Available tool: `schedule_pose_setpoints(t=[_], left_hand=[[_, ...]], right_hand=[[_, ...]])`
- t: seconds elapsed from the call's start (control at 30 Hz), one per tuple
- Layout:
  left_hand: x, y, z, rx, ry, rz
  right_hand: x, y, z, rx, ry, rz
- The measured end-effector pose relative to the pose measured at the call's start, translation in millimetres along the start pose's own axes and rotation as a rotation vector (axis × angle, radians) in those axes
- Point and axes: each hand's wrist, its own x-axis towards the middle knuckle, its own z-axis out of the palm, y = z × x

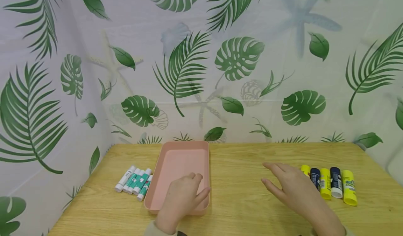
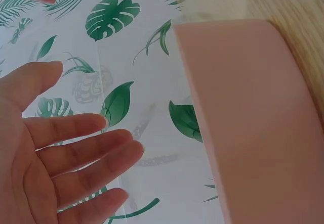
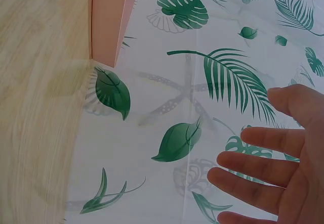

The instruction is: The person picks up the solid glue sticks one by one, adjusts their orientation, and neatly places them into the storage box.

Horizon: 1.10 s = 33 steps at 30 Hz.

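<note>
Tubes in white and teal (image 1: 142, 181) lie slanted side by side at the left of the wooden table (image 1: 239, 183), near the leaf-print cloth (image 1: 189, 89) that hangs behind and along the left. Just beside them sits the pink tray (image 1: 185, 162), its bare floor showing; whether the nearest tube touches its wall I can't tell. Over the tray's near end hangs the person's left hand (image 1: 184, 195), a pale sleeve (image 1: 157, 229) at its wrist — its fingers reach out a little apart, pinching nothing. Farther right, across bare wood, the right hand (image 1: 294, 187) hovers with thumb and fingers spread and nothing in its grasp. Past it, partly hidden from where I look, lies the row of yellow and navy tubes (image 1: 325, 184) — five in all, the rightmost yellow, lying close together near the table's right side.
</note>
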Motion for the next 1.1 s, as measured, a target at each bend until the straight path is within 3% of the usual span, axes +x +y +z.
schedule_pose_setpoints(t=[0.27, 0.53, 0.77, 1.1], left_hand=[[0.0, 1.8, 7.3, -0.040, -0.041, -0.003], [0.4, 6.3, 16.0, -0.051, -0.136, -0.015], [-1.8, 10.1, 25.2, -0.001, -0.144, -0.001], [-4.5, 10.1, 30.7, -0.053, -0.203, 0.011]], right_hand=[[0.3, -0.6, -0.4, 0.010, -0.014, 0.015], [0.5, 0.3, 0.5, 0.007, -0.026, 0.021], [0.1, 0.6, 0.3, 0.008, -0.025, 0.025], [0.8, -0.1, -0.5, 0.009, -0.047, 0.042]])
